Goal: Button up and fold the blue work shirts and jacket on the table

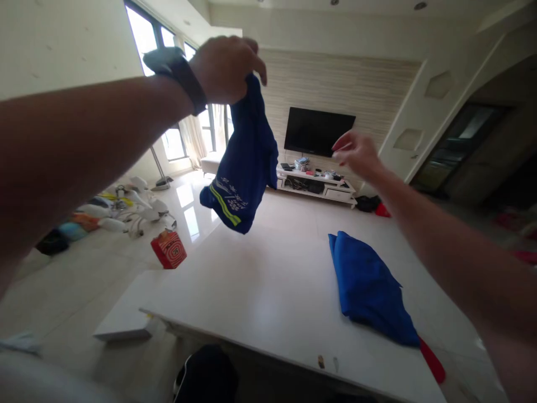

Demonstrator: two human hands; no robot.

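My left hand point(229, 70), with a watch on its wrist, is raised and closed on the top of a dark blue garment point(251, 162). The garment hangs bunched above the white table, showing a yellow-green stripe and pale printing near its lower end. Raised on the other side, my right hand point(358, 154) holds nothing that I can see; its fingers are loosely bent and a little apart. Below it, a brighter blue folded cloth point(371, 282) lies along the right side of the white table point(251, 296). Whether that cloth is also a garment, I cannot tell.
Something red point(432, 360) sticks out past the table's right edge. Two small objects lie near its front edge. A red patterned bag point(169, 249) stands on the floor at left, near a heap of mixed items point(121, 210). A TV point(319, 131) hangs behind a low cabinet point(319, 187).
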